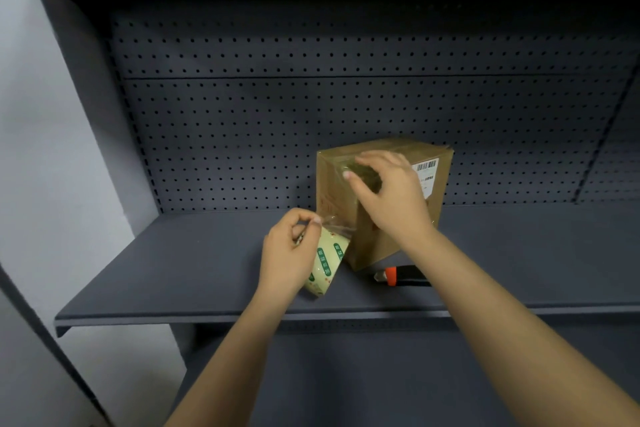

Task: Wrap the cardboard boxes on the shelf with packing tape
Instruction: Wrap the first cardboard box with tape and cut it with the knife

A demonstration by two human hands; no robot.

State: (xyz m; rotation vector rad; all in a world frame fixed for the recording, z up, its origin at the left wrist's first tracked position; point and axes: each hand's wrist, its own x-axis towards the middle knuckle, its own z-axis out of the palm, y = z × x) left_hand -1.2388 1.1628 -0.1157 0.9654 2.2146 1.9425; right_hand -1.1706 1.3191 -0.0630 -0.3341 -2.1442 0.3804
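Grey pegboard shelf (173,281): cardboard box (332,191) stands right of centre, near back edge; right hand (391,191), fingers spread, presses tape onto box; left hand (287,253) grips tape roll (327,263), pinching strip (337,221). Risk: slackened strip wrinkles, sticks to itself.

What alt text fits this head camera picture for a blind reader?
A person's right hand presses clear tape onto a cardboard box on a grey shelf while the left hand holds the tape roll; a knife lies nearby.

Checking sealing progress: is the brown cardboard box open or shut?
Shut: the brown cardboard box shows flat closed faces under clear tape.
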